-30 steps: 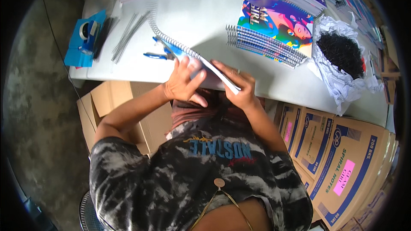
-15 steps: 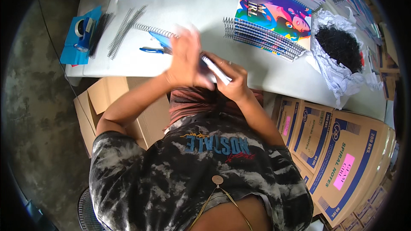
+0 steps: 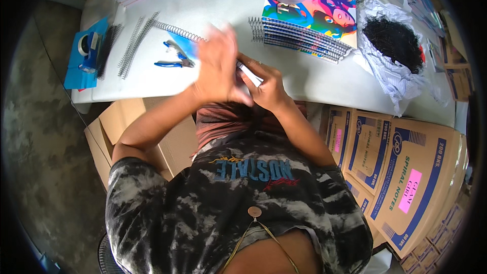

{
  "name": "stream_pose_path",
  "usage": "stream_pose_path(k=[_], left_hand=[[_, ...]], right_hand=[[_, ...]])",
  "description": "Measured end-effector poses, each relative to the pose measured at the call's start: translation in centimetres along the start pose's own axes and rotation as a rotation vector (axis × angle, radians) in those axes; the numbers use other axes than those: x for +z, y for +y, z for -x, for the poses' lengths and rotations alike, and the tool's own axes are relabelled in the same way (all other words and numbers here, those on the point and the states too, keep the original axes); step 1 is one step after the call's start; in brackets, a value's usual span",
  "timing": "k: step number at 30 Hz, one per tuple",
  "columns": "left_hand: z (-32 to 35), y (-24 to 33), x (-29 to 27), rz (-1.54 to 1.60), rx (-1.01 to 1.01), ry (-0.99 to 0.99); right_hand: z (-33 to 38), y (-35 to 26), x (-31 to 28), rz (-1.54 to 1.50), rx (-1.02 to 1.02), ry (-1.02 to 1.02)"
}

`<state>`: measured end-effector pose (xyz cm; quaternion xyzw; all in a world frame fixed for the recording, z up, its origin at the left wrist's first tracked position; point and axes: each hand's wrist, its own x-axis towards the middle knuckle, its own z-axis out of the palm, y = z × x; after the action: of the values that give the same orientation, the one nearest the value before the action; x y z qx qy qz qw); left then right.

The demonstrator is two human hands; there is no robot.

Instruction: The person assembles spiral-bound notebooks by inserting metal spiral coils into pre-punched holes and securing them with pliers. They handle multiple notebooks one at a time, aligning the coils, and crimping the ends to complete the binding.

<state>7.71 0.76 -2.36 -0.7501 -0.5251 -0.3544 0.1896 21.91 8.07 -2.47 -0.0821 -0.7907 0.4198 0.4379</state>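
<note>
My right hand point(image 3: 269, 87) is closed round a small notebook point(image 3: 250, 75), held edge-on so that its white page edges show. Beside it, my left hand point(image 3: 217, 63) is smeared by motion, its fingers stretched out and its thumb apart, flat against or close to the notebook's left side; the contact is hidden. A metal spiral coil point(image 3: 180, 31) runs from the upper left toward my left fingers. Behind that hand a blue sheet or cover point(image 3: 183, 45) shows in part. Just left of it lie blue-handled cutting pliers point(image 3: 175, 64).
Loose spiral coils point(image 3: 137, 45) and a tape dispenser point(image 3: 90, 50) on blue sheets lie at the left. A stack of spiral notebooks point(image 3: 309, 35) stands right of my hands, by crumpled paper point(image 3: 390, 91) with a black tangle point(image 3: 393, 43). Cartons point(image 3: 406, 187) stand below the table.
The whole view has shifted slightly, so the table's things appear further left. More of the pliers shows. My left hand is still blurred beside the notebook, and my right hand keeps its hold.
</note>
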Motion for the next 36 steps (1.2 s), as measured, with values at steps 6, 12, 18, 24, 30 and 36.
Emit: stream_pose_path(k=[6,12,18,24,30,36], left_hand=[[0.5,-0.2,-0.4,-0.378,0.332,-0.018],[3.5,2.6,-0.1,-0.033,0.208,-0.087],[-0.9,1.9,-1.0,-0.037,-0.086,0.005],[-1.9,5.2,-5.1,0.271,-0.385,-0.054],[-3.0,4.2,-12.3,0.469,-0.987,0.369],[-0.9,1.4,-11.7,1.01,-1.119,0.285]], right_hand=[[-0.5,0.0,0.4,0.077,-0.087,-0.038],[-0.5,0.6,0.3,-0.064,-0.008,0.041],[-0.5,-0.6,0.9,-0.075,-0.057,-0.022],[-2.2,-1.8,3.2,-0.353,-0.274,-0.05],[-8.2,-8.8,-0.1,0.367,-0.253,-0.096],[-8.6,-6.5,1.3,-0.291,0.421,-0.328]])
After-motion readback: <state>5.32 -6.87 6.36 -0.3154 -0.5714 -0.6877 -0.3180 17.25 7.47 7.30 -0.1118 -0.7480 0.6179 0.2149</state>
